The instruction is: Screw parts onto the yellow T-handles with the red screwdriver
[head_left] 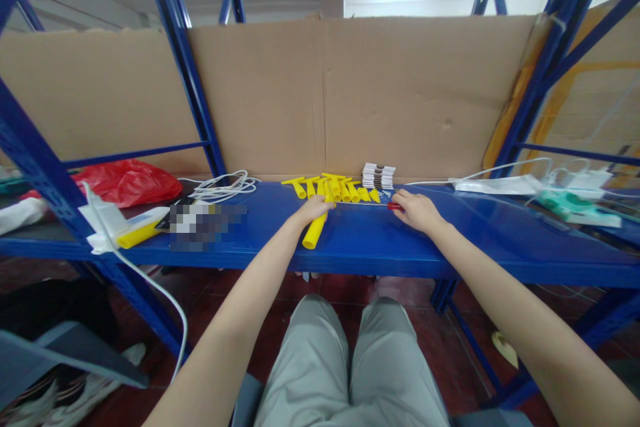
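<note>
My left hand (pixel 313 209) is closed around a yellow T-shaped plastic piece with a hollow tube handle (pixel 313 233), whose open end points toward me. To the right, my right hand (pixel 419 211) is closed on a red-handled tool (pixel 395 206), mostly covered by the fingers. A thin pale rod or line (pixel 361 203) runs between the red handle and the yellow piece; whether it touches is unclear. Just behind my hands lie several more yellow T-shaped pieces (pixel 336 188) in a row, with small yellow parts (pixel 369 195) at their right end.
Behind stands a stack of white slips (pixel 379 177) against the cardboard wall (pixel 400 93). The blue shelf (pixel 260 240) carries a coiled white cable (pixel 235 185), a red plastic bag (pixel 131 181) and another yellow tube (pixel 140 235) on the left, plus a green-and-white item (pixel 575 203) on the right.
</note>
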Tool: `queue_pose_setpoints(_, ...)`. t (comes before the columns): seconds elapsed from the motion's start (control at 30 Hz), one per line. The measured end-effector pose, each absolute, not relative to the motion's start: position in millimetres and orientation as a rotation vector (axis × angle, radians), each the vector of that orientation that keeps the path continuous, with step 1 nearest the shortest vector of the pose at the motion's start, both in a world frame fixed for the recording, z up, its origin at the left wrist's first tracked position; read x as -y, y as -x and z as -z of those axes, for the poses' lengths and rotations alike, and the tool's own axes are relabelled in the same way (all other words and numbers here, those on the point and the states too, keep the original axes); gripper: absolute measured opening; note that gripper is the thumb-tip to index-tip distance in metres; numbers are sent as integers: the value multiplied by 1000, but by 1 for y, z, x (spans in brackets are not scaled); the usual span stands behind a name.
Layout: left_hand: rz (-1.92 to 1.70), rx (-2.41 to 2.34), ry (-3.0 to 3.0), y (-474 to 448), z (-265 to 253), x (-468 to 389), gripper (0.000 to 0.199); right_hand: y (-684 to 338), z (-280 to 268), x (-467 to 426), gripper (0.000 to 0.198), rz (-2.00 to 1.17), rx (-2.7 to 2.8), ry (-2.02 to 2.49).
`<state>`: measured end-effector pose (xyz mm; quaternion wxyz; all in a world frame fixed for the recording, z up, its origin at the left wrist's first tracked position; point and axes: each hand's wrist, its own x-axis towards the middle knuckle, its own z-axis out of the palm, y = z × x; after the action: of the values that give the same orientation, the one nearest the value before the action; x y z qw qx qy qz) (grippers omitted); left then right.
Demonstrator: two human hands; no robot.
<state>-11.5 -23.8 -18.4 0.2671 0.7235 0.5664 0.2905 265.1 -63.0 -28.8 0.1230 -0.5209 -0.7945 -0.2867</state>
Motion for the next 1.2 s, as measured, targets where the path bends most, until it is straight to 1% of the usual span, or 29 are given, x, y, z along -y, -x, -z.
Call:
queue_pose_setpoints(0.17,-776,-1500,-1975,13,20,21,20,-264,31,64,24,776,2283,1624)
queue_pose_setpoints(0.43,-775,-1518,-1936,13,20,21,21,-265,32,60,30,774,2308,1516)
queue_pose_setpoints(0.6,-777,-1510,-1925,12,21,20,16,-263,28,61,24,811,2415,1506)
queue_pose_setpoints(0.7,-778,-1505,-1939,12,21,20,14,-261,27,64,21,779,2393,1589)
queue_pose_setpoints(0.87,-769,-1517,-1941,12,21,19,13,-260,27,67,25,638,2334,1799)
queue_pose_setpoints(1.07,-768,-1535,-1936,11,21,18,15,-262,29,66,32,611,2333,1700)
queue_pose_setpoints(1.2,-824,-1487,-1823,12,21,20,16,-263,30,62,33,608,2353,1633)
